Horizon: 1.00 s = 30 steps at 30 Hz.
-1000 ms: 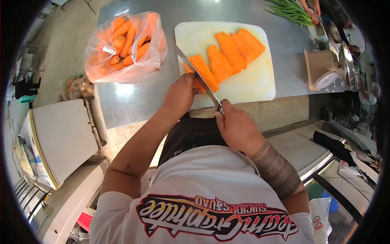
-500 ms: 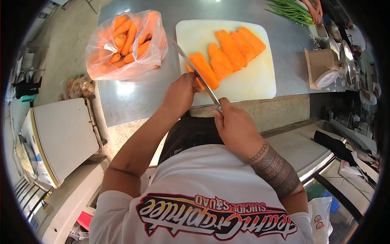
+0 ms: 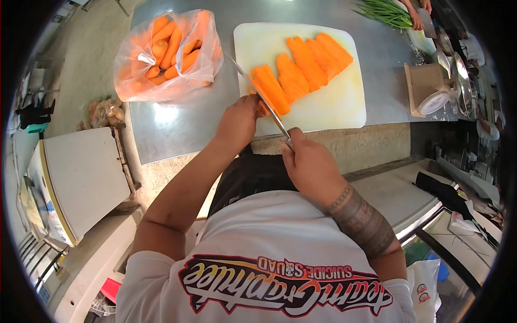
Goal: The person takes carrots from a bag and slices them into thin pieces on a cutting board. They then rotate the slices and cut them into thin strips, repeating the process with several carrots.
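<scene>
My right hand [image 3: 312, 164] is closed around the handle of a long kitchen knife [image 3: 277, 119], its blade pointing up and left. The blade lies along the left side of the sliced carrots [image 3: 271, 89]. On the blade's other side, my left hand [image 3: 239, 123] has its fingertips bunched on the near end of a carrot, mostly hidden by the fingers and the knife. Several rows of flat carrot slices [image 3: 315, 59] fan out across the white cutting board [image 3: 328, 110].
A clear plastic bag of whole carrots [image 3: 171, 51] stands left of the board on the metal table [image 3: 186, 126]. A kitchen scale [image 3: 432, 102] is at the right. Another person's hand [image 3: 418, 20] is by green onions [image 3: 385, 13] at the far right, near a broad blade [image 3: 427, 22].
The knife has shifted slightly left, and the slices beside it have spread a little. My left hand stays at the carrot. The co-worker's broad blade now shows.
</scene>
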Each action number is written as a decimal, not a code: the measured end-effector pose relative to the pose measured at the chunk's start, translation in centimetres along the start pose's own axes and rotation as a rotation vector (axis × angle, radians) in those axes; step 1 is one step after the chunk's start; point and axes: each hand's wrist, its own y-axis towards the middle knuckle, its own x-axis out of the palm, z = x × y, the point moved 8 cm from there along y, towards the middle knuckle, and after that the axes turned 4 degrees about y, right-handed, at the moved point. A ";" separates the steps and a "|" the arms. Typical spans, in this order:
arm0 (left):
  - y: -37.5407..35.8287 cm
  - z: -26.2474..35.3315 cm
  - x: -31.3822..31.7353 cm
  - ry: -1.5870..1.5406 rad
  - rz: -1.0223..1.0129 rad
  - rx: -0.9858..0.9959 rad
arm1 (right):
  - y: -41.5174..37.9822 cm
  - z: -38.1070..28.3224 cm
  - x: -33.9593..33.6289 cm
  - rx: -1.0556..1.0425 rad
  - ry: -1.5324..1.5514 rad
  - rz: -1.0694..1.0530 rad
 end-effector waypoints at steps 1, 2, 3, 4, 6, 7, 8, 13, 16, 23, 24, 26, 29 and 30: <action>0.0 0.1 0.0 -0.015 -0.017 0.002 | -0.5 -0.2 -0.3 -0.001 -0.005 -0.002; 0.0 0.3 -0.1 -0.030 -0.035 0.005 | -0.7 -0.2 -0.5 -0.001 -0.008 -0.003; 0.0 0.3 -0.1 -0.043 -0.053 0.009 | -0.1 1.0 0.8 0.019 -0.012 -0.011; -0.2 0.2 0.0 -0.043 -0.049 -0.004 | 0.7 2.9 3.2 0.041 -0.013 -0.021; -0.2 -0.3 -0.1 -0.037 -0.022 -0.032 | 1.8 3.9 4.4 0.053 -0.021 -0.023; -0.3 -0.4 0.0 -0.027 -0.013 -0.022 | 1.7 3.7 4.3 0.056 -0.022 -0.020; -0.5 -0.4 0.1 -0.021 -0.012 -0.008 | 1.3 3.5 4.2 0.068 -0.022 -0.017; -0.3 0.1 -0.4 0.032 0.013 0.002 | -1.0 0.5 0.6 -0.015 0.050 0.033; -0.3 0.0 -0.4 0.051 0.019 -0.014 | -0.8 1.6 1.4 0.070 0.032 -0.037; 0.2 0.1 -0.3 0.035 0.062 0.017 | -1.0 3.5 2.7 0.032 0.142 0.020; 0.0 0.2 -0.4 0.036 0.058 0.028 | -1.6 3.3 1.7 0.008 0.220 0.085; 0.3 0.2 -0.5 0.073 0.055 0.067 | -3.2 3.1 -0.7 -0.045 0.372 0.225; 0.7 -1.3 -0.5 0.041 0.084 0.097 | -5.6 5.1 -2.7 0.216 0.742 0.383; 1.2 -1.6 -0.6 0.015 0.099 0.102 | -5.9 6.1 -2.8 0.276 0.809 0.414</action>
